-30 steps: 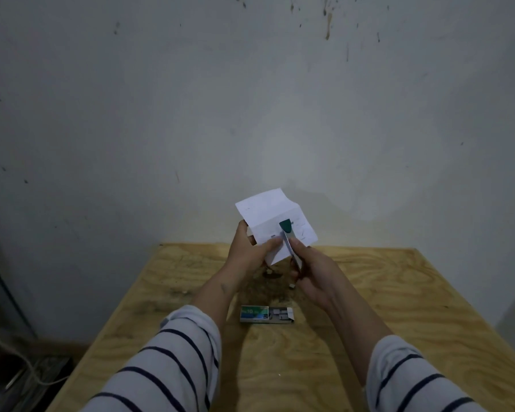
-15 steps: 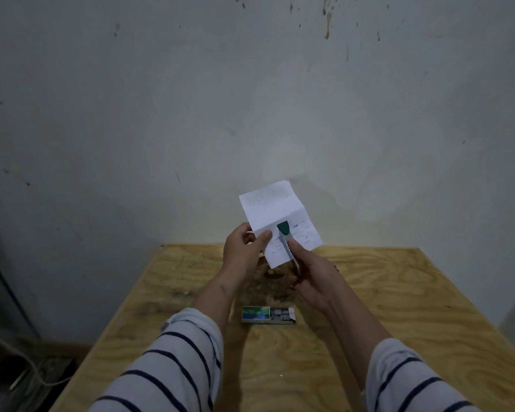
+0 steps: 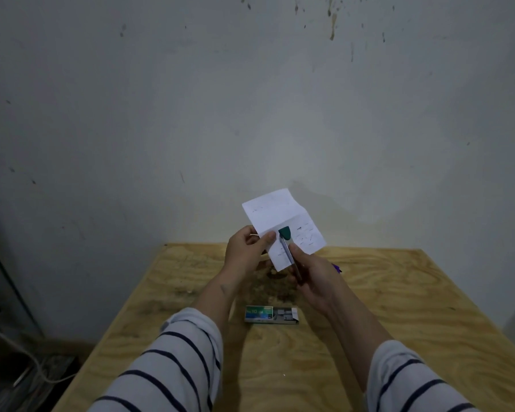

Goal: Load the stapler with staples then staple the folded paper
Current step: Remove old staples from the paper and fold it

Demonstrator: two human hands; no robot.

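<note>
Above the far part of the wooden table [image 3: 399,307], my left hand [image 3: 246,252] pinches the left edge of a white folded paper [image 3: 280,218] and holds it upright. Several small staple marks show on the paper's right half. My right hand [image 3: 312,272] grips a slim stapler [image 3: 287,243] with a green tip and a metal body. Its green head lies against the middle of the paper, just right of my left thumb. A small open box of staples [image 3: 270,314] lies flat on the table below my hands.
A stained grey wall rises right behind the table. A dark smudged patch [image 3: 275,289] marks the wood under my hands. A small purple thing [image 3: 336,267] peeks out behind my right hand. Cables lie on the floor [image 3: 27,373] at the lower left.
Both hands have lifted the paper and stapler slightly higher. My left thumb has shifted along the paper's left edge, and the sheet now shows more of its surface.
</note>
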